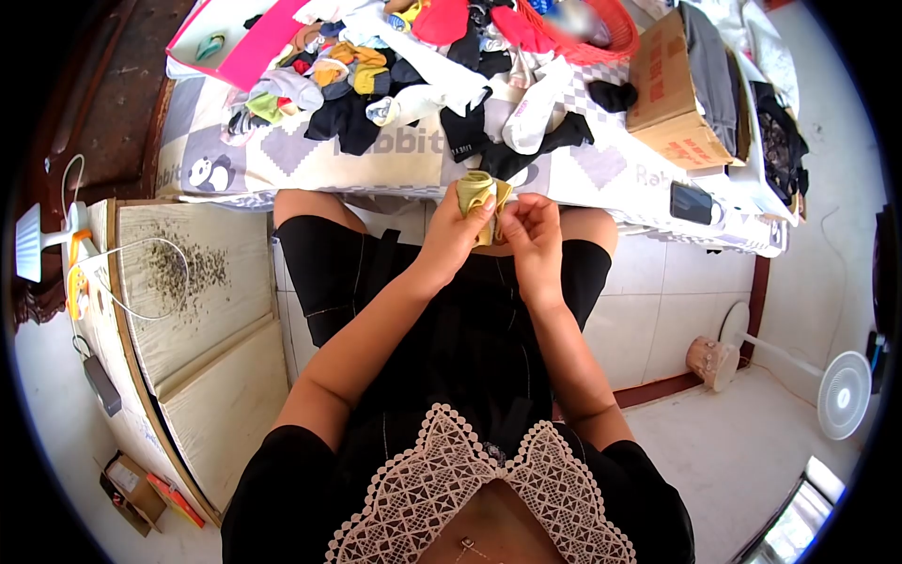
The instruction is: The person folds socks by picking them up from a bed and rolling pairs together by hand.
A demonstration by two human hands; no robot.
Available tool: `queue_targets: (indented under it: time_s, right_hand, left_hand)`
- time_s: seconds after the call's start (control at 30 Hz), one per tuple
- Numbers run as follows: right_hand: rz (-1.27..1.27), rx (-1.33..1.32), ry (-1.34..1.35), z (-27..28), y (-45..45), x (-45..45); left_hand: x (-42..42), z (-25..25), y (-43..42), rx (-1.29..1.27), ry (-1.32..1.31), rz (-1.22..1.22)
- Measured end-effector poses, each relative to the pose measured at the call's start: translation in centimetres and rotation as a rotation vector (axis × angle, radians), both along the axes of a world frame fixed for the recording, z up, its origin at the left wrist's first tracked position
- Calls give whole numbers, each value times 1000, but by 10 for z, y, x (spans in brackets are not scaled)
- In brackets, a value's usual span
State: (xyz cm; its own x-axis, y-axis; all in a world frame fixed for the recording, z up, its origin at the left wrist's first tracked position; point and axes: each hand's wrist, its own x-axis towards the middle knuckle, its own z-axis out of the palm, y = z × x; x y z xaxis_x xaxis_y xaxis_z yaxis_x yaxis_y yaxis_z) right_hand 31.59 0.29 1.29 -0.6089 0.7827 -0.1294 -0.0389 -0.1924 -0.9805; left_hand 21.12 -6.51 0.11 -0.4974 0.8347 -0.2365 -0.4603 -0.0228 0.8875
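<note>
A rolled yellow-green sock [476, 188] is held above my lap, near the front edge of the bed-like surface. My left hand [451, 233] is closed around its lower left side. At its right side my right hand [534, 242] pinches a loose, browner flap of the fabric between thumb and fingers. Just beyond my hands lie a dark sock [554, 133] and a white sock [537, 108]. Farther back spreads a heap of mixed socks [348, 70] in grey, yellow, black, white and red.
A pink-edged box [254, 42] stands at the back left, a red basket [611, 47] at the back right. Right of them are a cardboard box [672, 99] and a phone [692, 202]. A wooden cabinet [225, 376] is at my left; a white fan [844, 395] stands right.
</note>
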Motion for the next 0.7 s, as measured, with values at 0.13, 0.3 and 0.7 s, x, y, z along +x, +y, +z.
queue_targets:
  time_s: [0.13, 0.3, 0.7]
  right_hand:
    - [-36, -84, -59, 11, 6, -2]
    - [-52, -75, 33, 12, 15, 2]
    - [-9, 226, -114, 10, -12, -12]
  left_hand:
    - [-1, 7, 0, 65, -1, 5]
    - [-5, -1, 1, 56, 124, -16]
    - [0, 13, 2, -139, 914, 279]
